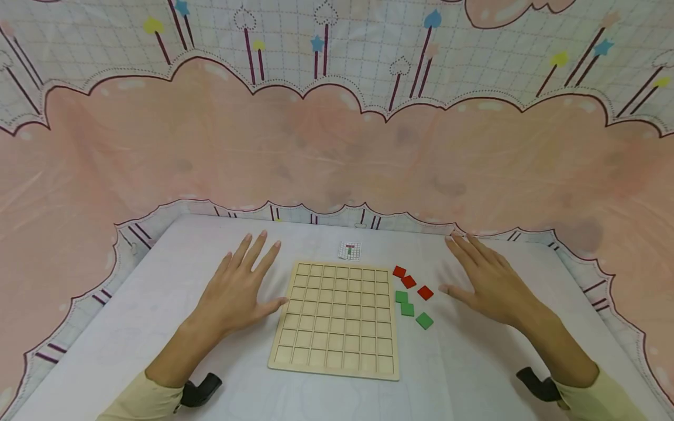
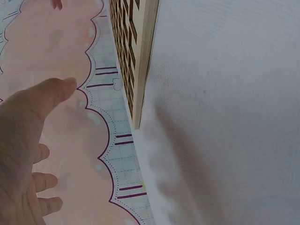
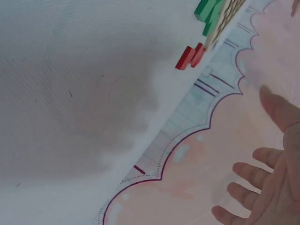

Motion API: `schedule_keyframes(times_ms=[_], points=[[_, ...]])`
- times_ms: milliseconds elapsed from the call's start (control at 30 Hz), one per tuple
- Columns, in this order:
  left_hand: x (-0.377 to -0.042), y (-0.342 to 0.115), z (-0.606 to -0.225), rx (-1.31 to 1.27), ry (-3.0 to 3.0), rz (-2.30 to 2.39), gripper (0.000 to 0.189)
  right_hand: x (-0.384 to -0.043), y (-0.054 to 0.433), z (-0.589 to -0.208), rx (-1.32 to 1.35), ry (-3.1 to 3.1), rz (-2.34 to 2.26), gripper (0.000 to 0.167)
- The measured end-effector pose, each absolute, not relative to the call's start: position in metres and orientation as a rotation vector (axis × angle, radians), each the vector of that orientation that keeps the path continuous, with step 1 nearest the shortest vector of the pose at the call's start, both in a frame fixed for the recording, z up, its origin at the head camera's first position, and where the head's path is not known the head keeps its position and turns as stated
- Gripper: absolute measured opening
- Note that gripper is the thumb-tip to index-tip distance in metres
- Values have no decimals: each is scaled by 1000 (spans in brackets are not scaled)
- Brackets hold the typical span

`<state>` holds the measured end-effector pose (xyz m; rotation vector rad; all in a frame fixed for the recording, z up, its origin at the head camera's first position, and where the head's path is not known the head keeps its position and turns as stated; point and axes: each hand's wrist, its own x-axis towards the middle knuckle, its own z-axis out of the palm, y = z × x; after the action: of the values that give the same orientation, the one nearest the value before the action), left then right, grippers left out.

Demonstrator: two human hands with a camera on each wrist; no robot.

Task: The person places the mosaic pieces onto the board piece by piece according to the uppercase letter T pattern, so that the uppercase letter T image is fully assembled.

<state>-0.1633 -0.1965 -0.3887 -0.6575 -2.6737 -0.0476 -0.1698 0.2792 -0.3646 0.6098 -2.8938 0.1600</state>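
Note:
A wooden grid board (image 1: 337, 318) lies flat at the middle of the white table, its square cells bare. Along its right edge are three red square tiles (image 1: 425, 293) and, nearer the viewer, three green square tiles (image 1: 424, 321). My left hand (image 1: 231, 292) hovers by the board's left edge, fingers spread and holding nothing. To the right of the tiles is my right hand (image 1: 487, 283), also held above the table with straight fingers and nothing in them. Behind the board lies a small card (image 1: 350, 251) showing a grid with a red and green T shape.
A patterned cloth (image 1: 337, 158) with candle drawings hangs behind and around the white table (image 1: 226, 374). Each forearm wears a black strap mount, one at the left wrist (image 1: 201, 390) and one at the right (image 1: 538, 385).

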Motion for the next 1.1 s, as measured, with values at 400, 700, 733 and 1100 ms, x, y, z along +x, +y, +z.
schedule_keyframes(times_ms=[400,700,733,1100], points=[[-162,-194,-393,-600,-2803,-410,97,-182,278,-361,598,-2837,300,74],[-160,-186,-389,-516,-2944,-739,95,-190,274,-362,532,-2880,391,58],[-160,-185,-389,-515,-2948,-764,94,-191,274,-362,531,-2885,409,57],[-159,-181,-389,-457,-2937,-1051,86,-202,271,-363,566,-2929,570,46]])
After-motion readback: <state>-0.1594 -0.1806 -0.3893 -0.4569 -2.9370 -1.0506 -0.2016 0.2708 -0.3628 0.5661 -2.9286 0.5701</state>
